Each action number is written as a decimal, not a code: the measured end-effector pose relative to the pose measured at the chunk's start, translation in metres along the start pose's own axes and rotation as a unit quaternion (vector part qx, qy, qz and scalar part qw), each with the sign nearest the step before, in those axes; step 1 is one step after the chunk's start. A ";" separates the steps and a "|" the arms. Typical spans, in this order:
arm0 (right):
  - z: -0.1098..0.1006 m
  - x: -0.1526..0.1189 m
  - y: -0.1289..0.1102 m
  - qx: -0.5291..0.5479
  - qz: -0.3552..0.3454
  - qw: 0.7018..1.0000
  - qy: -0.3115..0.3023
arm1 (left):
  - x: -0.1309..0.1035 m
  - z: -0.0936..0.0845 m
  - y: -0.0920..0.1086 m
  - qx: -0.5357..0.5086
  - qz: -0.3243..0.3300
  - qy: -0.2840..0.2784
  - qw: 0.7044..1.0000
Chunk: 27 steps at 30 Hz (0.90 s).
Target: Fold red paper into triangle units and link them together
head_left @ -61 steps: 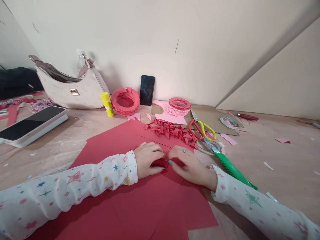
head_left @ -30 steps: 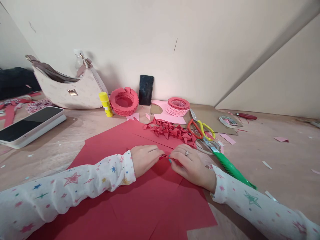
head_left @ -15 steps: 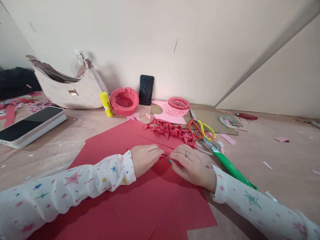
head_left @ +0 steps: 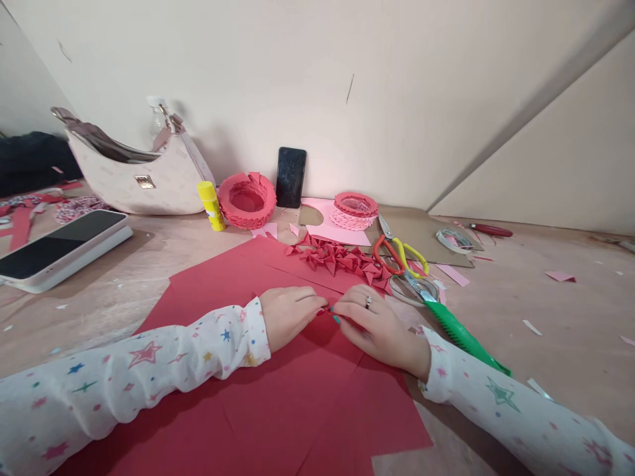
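Right hand [head_left: 381, 325] edged toward your left [head_left: 290, 317]; both pinch small red paper [head_left: 328, 311]. Align edges, press evenly.

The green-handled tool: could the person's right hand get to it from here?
Probably yes. The green-handled tool lies close to the right hand, and nothing covers its handle. The fingertips are pinching a small red paper piece, though, which they may need to release first.
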State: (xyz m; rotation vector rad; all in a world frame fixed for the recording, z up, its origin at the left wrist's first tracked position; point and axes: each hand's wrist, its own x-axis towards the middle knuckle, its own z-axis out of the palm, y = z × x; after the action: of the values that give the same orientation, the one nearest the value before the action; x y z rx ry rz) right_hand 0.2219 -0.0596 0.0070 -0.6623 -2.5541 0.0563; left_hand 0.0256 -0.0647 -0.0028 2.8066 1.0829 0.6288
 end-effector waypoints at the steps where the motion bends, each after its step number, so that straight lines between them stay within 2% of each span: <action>1: -0.001 0.000 -0.001 0.001 -0.003 1.000 0.003 | 0.000 0.000 0.000 -0.004 0.002 0.004 1.000; 6: 0.000 -0.002 -0.003 0.010 -0.012 1.000 0.024 | 0.000 0.000 0.000 -0.012 -0.001 0.017 1.000; 16: 0.000 -0.001 -0.003 -0.017 -0.020 0.999 0.026 | -0.001 0.000 0.001 -0.031 0.007 0.049 0.998; 22: -0.001 -0.002 -0.002 -0.027 -0.028 0.999 0.008 | 0.001 0.000 0.000 -0.100 -0.010 0.020 0.995; 27: -0.002 -0.001 -0.002 -0.032 -0.033 0.999 -0.002 | 0.003 0.002 -0.002 -0.151 -0.017 0.026 0.988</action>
State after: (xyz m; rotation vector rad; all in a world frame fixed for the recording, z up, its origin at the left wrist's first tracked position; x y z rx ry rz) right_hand 0.2223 -0.0619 0.0084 -0.6017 -2.5886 -0.0457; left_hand 0.0269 -0.0609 -0.0042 2.5211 0.9499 0.7939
